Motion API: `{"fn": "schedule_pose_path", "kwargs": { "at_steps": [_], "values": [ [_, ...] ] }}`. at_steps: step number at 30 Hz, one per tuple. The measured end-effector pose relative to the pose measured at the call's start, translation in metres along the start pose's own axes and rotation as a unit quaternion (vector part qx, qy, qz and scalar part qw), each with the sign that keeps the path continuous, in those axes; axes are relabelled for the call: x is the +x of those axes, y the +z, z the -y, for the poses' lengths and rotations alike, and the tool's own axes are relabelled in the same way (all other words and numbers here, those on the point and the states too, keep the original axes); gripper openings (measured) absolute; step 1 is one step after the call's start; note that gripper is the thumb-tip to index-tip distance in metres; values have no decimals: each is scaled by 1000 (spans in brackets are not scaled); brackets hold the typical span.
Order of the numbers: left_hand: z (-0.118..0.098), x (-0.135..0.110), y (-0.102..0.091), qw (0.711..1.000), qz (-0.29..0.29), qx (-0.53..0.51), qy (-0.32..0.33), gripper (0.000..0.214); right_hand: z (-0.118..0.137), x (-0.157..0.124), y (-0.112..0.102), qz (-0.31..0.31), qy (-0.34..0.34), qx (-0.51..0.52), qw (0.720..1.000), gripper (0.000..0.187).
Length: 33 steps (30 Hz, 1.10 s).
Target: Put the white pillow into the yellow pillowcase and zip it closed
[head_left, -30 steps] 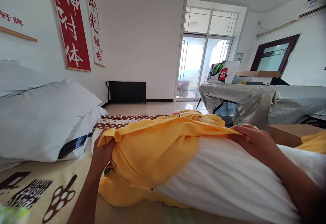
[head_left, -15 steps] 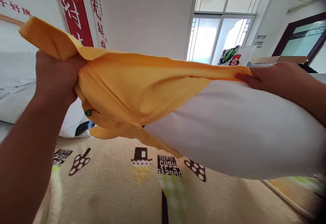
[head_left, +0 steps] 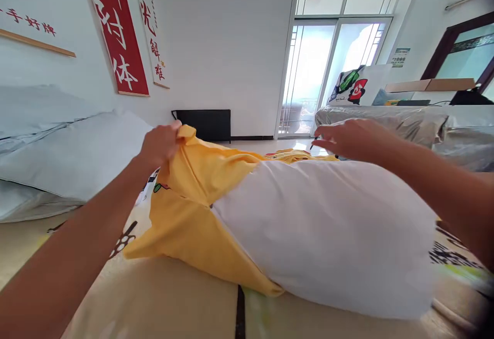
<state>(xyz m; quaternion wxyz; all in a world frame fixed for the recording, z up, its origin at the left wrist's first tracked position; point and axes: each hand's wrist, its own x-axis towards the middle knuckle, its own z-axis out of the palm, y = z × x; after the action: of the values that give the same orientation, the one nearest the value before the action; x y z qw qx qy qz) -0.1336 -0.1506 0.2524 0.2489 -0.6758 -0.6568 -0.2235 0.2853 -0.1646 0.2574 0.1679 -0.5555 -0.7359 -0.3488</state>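
A white pillow [head_left: 332, 231] lies across the bed, its left end inside a yellow pillowcase [head_left: 185, 226]. The pillowcase is spread wide around that end, and its lower flap hangs to the bed surface. My left hand [head_left: 162, 143] is closed on the far left edge of the yellow fabric. Over the pillow's far side, my right hand [head_left: 351, 136] hovers with fingers stretched out and slightly apart, off the fabric. A small green and red print shows on the pillowcase's left side.
Large white pillows [head_left: 77, 159] are stacked at the left. Beneath everything is a beige patterned blanket [head_left: 154, 298]. More yellow fabric [head_left: 297, 155] lies beyond the pillow. Plastic-covered furniture [head_left: 386, 118], a printed white bag [head_left: 358, 86] and a cardboard box [head_left: 430, 85] are at the far right.
The pillow and pillowcase have come down onto the bed. My right hand has let go of the pillowcase's edge. My left hand has moved right and down, still gripping the fabric.
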Motion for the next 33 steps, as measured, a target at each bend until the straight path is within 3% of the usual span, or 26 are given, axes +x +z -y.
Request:
{"fn": "schedule_pose_path", "kwargs": {
  "at_steps": [2,3,6,7,9,10,11,13,16,18,21,23,26,28,31,33],
  "values": [
    [-4,0,33,999,1,33,1,29,43,-34,1,32,-134,18,990,45],
    [-7,-2,47,999,-31,37,4,32,61,-52,6,53,-176,42,982,48],
    [-36,-23,77,989,-118,14,83,40,98,-93,43,202,-193,113,954,68],
    [-51,-34,85,983,-115,-8,141,41,104,-100,61,254,-188,126,940,76],
    [-85,-62,100,955,-53,-57,286,40,111,-108,95,310,-163,140,926,92],
    [-102,-77,108,922,-6,-76,380,40,113,-110,109,322,-150,146,923,97],
    [-117,-89,116,896,30,-94,433,40,113,-112,119,325,-142,150,923,102],
    [-139,-106,131,873,85,-131,463,41,113,-120,129,313,-146,144,928,109],
    [-153,-109,145,874,117,-179,437,41,112,-149,130,221,-151,72,961,107],
    [-157,-104,145,880,112,-186,422,40,111,-172,132,132,-121,-1,984,92],
    [-163,-103,138,886,118,-151,422,39,107,-189,145,48,-124,-71,989,70],
    [-170,-112,130,873,151,-122,447,39,102,-181,155,37,-165,-77,983,62],
    [-181,-129,118,835,228,-63,496,27,95,-146,155,62,-212,-76,972,56],
    [-183,-128,108,825,234,-33,513,14,94,-116,140,82,-218,-78,969,55],
    [-172,-99,82,865,141,-99,470,23,100,-74,103,103,-209,-53,971,47],
    [-160,-69,62,887,119,-175,410,22,108,-53,79,122,-201,-13,972,37]
  ]
}}
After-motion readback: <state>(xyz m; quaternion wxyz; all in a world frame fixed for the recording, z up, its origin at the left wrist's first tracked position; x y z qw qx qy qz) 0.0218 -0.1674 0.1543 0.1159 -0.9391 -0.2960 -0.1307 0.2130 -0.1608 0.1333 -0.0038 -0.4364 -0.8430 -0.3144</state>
